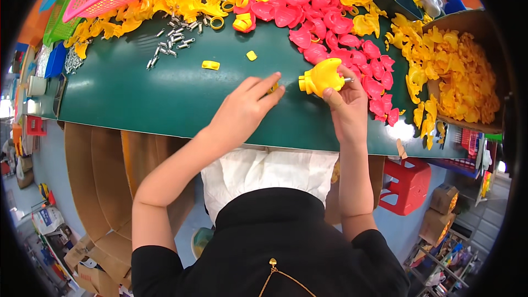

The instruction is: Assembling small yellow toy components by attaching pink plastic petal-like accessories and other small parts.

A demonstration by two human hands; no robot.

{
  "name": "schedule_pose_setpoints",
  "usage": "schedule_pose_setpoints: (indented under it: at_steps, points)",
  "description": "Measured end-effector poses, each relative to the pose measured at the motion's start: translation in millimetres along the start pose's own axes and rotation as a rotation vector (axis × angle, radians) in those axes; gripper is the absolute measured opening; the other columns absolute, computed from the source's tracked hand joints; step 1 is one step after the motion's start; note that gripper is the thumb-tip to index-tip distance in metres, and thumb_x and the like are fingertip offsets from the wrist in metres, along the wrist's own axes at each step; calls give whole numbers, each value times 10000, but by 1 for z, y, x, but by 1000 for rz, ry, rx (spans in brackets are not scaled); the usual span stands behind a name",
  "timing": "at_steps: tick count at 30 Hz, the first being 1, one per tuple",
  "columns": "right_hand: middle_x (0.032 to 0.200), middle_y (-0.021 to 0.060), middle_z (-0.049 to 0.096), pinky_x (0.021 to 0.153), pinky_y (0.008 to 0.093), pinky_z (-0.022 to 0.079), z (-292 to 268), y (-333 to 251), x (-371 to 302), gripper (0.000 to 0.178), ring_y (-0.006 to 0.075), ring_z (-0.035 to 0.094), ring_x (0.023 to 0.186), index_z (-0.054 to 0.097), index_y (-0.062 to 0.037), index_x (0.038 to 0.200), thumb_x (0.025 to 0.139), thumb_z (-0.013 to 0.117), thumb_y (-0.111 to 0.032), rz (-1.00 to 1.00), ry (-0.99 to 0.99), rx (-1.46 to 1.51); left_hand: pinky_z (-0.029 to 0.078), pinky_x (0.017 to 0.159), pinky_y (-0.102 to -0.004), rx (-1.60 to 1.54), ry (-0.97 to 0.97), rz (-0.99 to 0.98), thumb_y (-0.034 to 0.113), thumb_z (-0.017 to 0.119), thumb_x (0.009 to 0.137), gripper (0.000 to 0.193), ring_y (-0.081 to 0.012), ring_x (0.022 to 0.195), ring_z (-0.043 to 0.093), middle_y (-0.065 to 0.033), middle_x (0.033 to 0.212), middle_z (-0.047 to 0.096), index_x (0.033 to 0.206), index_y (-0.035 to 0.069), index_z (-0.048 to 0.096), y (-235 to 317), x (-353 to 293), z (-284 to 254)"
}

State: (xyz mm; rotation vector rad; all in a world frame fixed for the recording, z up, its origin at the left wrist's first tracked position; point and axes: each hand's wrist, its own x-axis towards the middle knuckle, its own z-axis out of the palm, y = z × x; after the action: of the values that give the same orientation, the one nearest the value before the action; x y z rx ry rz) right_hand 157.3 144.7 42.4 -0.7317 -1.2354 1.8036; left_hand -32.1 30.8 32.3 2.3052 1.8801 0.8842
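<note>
My right hand holds up a yellow moulded plastic part between thumb and fingers. It has a curved, pointed top, a stepped collar facing left and a metal pin sticking out on the right. Just left of it, my left hand pinches a small yellow plastic piece, mostly covered by the fingers. The two hands are apart, above the green tabletop. Beyond my left hand lie a yellow clip-like piece and a smaller yellow piece.
Metal springs or pins lie scattered at the far left. Pink shell-shaped parts are heaped across the far side, beside yellow ones and a pink basket. A cardboard box of yellow parts stands right. Below is a red stool.
</note>
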Motion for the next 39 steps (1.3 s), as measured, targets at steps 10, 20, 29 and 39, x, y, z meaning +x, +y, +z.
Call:
schedule_pose_setpoints:
  at_steps: [10, 20, 29, 39]
  points:
    - [1190, 90, 593, 920, 320, 522, 34, 8, 13, 468, 167, 610, 1058, 540, 2, 1244, 813, 722, -5, 23, -308, -239, 497, 914, -345, -405, 142, -407, 68, 761, 748, 573, -262, 1023, 610, -124, 1261, 598, 1283, 32, 559, 2, -13, -28]
    - [1185, 123, 635, 907, 338, 513, 63, -15, 24, 457, 236, 643, 1045, 605, -21, 1196, 774, 768, -83, -262, -507, -936, 494, 911, -282, -1164, 298, -577, 9, 695, 850, 286, -157, 1004, 618, -82, 1093, 638, 1124, -24, 620, -21, -8, -18]
    - [1207, 125, 630, 923, 326, 499, 60, 5, 20, 420, 227, 628, 1078, 602, -20, 1205, 804, 726, -49, -304, -509, -818, 528, 812, -250, -1084, 280, -578, 28, 710, 845, 168, -110, 890, 656, -72, 1003, 695, 997, -12, 651, -31, -16, -13]
    - [1185, 121, 620, 956, 294, 442, 58, 31, 14, 195, 188, 576, 1111, 642, 19, 1094, 951, 558, -84, -218, -351, -446, 508, 787, -221, -1019, 330, -535, 16, 693, 861, 162, -79, 868, 627, -41, 969, 686, 1019, -9, 663, -20, -18, -9]
